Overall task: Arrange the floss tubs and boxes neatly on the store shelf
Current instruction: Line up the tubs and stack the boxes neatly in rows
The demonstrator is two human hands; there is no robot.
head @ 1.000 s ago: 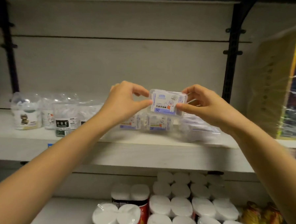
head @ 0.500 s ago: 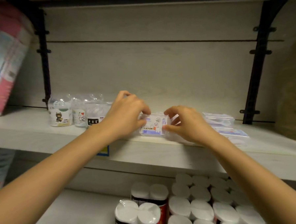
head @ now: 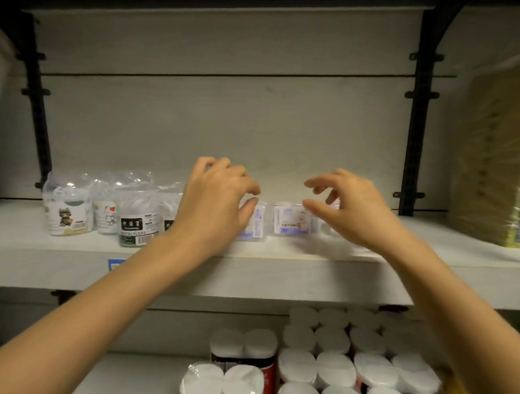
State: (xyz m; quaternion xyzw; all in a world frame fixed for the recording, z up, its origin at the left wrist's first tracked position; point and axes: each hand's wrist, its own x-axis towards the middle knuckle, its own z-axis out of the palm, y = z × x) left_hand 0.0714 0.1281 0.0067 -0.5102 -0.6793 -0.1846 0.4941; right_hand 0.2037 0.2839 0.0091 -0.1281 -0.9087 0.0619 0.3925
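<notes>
Boxes (head: 293,222) stand on the shelf (head: 287,273); left grip (head: 214,205) released, thumb touching one; right grip (head: 352,205) released, loosely curled.

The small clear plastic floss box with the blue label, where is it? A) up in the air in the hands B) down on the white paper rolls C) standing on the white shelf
C: the small clear plastic floss box with the blue label stands on the white shelf, between the left hand and the right hand, whose loose fingers do not wrap it.
</notes>
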